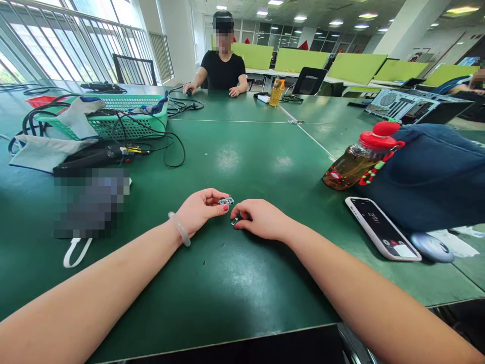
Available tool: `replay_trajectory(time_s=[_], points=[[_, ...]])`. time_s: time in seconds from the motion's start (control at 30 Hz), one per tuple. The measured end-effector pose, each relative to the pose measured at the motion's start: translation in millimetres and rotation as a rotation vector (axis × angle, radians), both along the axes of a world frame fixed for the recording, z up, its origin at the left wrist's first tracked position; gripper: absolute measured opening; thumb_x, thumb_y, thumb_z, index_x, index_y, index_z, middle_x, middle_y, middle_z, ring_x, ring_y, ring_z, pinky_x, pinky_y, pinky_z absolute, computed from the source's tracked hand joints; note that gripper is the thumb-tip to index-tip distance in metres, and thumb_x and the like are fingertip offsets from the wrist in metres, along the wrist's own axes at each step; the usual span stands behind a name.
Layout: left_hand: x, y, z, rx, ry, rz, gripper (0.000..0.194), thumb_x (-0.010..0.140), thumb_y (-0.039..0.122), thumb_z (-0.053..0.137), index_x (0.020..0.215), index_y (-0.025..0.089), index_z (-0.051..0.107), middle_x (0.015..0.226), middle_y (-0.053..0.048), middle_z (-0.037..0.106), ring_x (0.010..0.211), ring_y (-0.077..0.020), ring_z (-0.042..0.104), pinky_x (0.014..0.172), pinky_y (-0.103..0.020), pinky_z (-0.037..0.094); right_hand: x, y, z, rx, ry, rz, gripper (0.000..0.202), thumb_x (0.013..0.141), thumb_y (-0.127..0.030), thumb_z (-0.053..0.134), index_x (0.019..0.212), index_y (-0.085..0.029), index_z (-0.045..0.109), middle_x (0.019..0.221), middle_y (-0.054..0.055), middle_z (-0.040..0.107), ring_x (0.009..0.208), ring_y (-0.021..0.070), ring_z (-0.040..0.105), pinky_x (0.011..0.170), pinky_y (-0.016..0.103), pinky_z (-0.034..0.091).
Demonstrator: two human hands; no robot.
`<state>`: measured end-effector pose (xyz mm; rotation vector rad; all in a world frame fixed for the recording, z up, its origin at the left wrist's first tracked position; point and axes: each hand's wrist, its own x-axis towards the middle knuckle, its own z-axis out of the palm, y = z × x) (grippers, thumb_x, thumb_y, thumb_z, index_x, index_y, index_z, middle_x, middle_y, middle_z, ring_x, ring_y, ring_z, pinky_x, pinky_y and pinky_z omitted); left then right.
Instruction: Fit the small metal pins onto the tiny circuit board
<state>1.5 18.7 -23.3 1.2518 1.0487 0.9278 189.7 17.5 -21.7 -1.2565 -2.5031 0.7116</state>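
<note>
Over the middle of the green table (227, 293), my left hand (199, 210) pinches a small silvery-grey part with fine detail (226, 201), like a little circuit board, between thumb and fingers. A pale bangle is on that wrist. Just to the right, my right hand (261, 217) is closed, thumb against fingertips, on a tiny dark piece with a light rim (234, 221); its kind is too small to tell. The two hands are close together but apart, and so are the two pieces.
A green basket (131, 126) with cables and gloves stands at the left, a blurred dark object (93, 202) before it. On the right are a tilted red-capped bottle (346, 164), a dark blue bag (435, 177), a phone (382, 230) and a mouse (432, 247). A person (223, 71) sits opposite.
</note>
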Motion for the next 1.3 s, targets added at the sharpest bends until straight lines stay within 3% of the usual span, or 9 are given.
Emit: replay_trajectory(time_s=[0.17,0.23,0.33,0.43,0.63,1.07,1.3], points=[[-1,-1,2.0,-0.024,0.066,-0.086,0.032,0.057,0.022,0.075,0.084,0.013,0.061,0.082,-0.003,0.066,0.077,-0.0129,0.059,0.082,-0.032,0.044,-1,-4,5.0,-0.03,-0.042,0.065,0.014,0.074,-0.032,0.064,0.079,-0.02,0.059,0.06,-0.006,0.05,0.054,0.0068,0.042,0.051,0.02,0.028],[-1,-1,2.8,-0.017,0.096,-0.099,0.031,0.057,0.021,0.075,0.083,0.013,0.061,0.081,-0.003,0.066,0.076,-0.0131,0.059,0.082,-0.033,0.044,2,-3,6.4,-0.042,-0.051,0.073,0.011,0.074,-0.029,0.064,0.075,-0.02,0.058,0.062,-0.006,0.052,0.055,0.0069,0.043,0.052,0.02,0.029],[-1,-2,3.7,-0.005,0.135,-0.12,0.03,0.057,0.02,0.075,0.082,0.014,0.06,0.08,-0.002,0.065,0.074,-0.0124,0.059,0.08,-0.032,0.045,7,0,6.8,-0.023,-0.062,0.024,0.005,0.074,-0.018,0.061,0.077,-0.02,0.058,0.067,-0.005,0.056,0.06,0.0074,0.046,0.055,0.02,0.031],[-1,-3,4.8,0.01,0.189,-0.141,0.029,0.058,0.019,0.073,0.083,0.014,0.06,0.076,-0.001,0.063,0.069,-0.0106,0.056,0.075,-0.03,0.046,8,3,5.3,0.031,-0.08,-0.063,0.004,0.075,-0.019,0.06,0.079,-0.021,0.059,0.069,-0.004,0.057,0.064,0.009,0.048,0.056,0.02,0.031],[2,-4,7.1,0.033,0.258,-0.151,0.031,0.058,0.021,0.073,0.085,0.013,0.06,0.069,0.001,0.06,0.061,-0.0088,0.053,0.068,-0.028,0.046,2,2,-0.3,0.109,-0.129,-0.088,0.009,0.078,-0.018,0.055,0.07,-0.02,0.058,0.077,-0.002,0.059,0.067,0.0096,0.05,0.059,0.021,0.033],[4,-2,2.6,0.017,0.239,-0.112,0.033,0.055,0.022,0.075,0.083,0.013,0.058,0.073,-0.001,0.063,0.065,-0.0105,0.057,0.072,-0.031,0.048,-5,-2,-3.6,0.247,-0.237,-0.064,0.015,0.086,-0.026,0.048,0.076,-0.021,0.058,0.079,0.0,0.057,0.069,0.0112,0.053,0.058,0.022,0.033],[5,-3,3.1,0.076,0.342,-0.11,0.03,0.057,0.023,0.073,0.081,0.013,0.059,0.063,0.003,0.055,0.058,-0.0084,0.05,0.061,-0.026,0.045,4,2,6.2,0.277,-0.143,-0.314,0.012,0.084,-0.021,0.051,0.076,-0.021,0.059,0.08,0.0,0.059,0.072,0.012,0.053,0.062,0.023,0.035]])
